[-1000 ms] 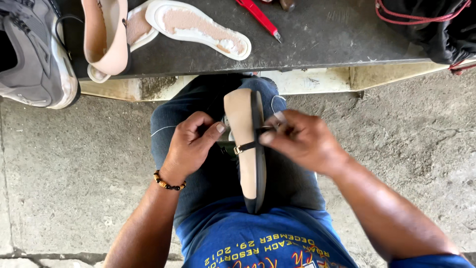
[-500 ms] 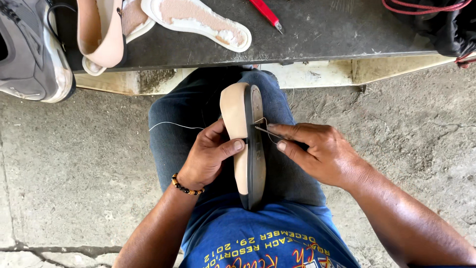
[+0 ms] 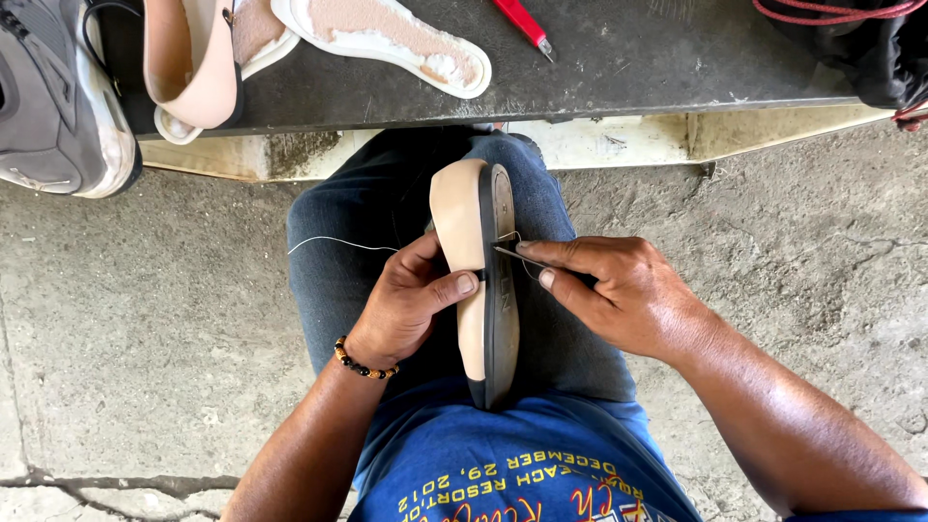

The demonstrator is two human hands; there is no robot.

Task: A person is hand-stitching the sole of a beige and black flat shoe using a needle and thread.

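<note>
A beige flat shoe [image 3: 472, 232] with a black sole stands on its side edge on my lap, toe pointing away from me. My left hand [image 3: 406, 302] grips its beige upper, thumb pressed across the side. My right hand [image 3: 619, 290] pinches a thin metal awl or needle [image 3: 512, 254] whose tip meets the edge of the black sole. A fine white thread [image 3: 338, 242] runs from the shoe out to the left over my knee. A beaded bracelet [image 3: 362, 365] circles my left wrist.
A dark bench top [image 3: 619, 68] lies ahead, bearing a grey sneaker [image 3: 53, 106], a beige shoe upper [image 3: 188, 63], a pale insole [image 3: 387, 39], a red-handled tool [image 3: 522, 21] and a black bag with red cord [image 3: 860, 39]. Cracked concrete floor [image 3: 135, 338] surrounds my legs.
The shoe has turned from sole-down to standing on its edge. My left hand moved onto its side, and my right hand brought the needle to the sole's edge; thread now trails left.
</note>
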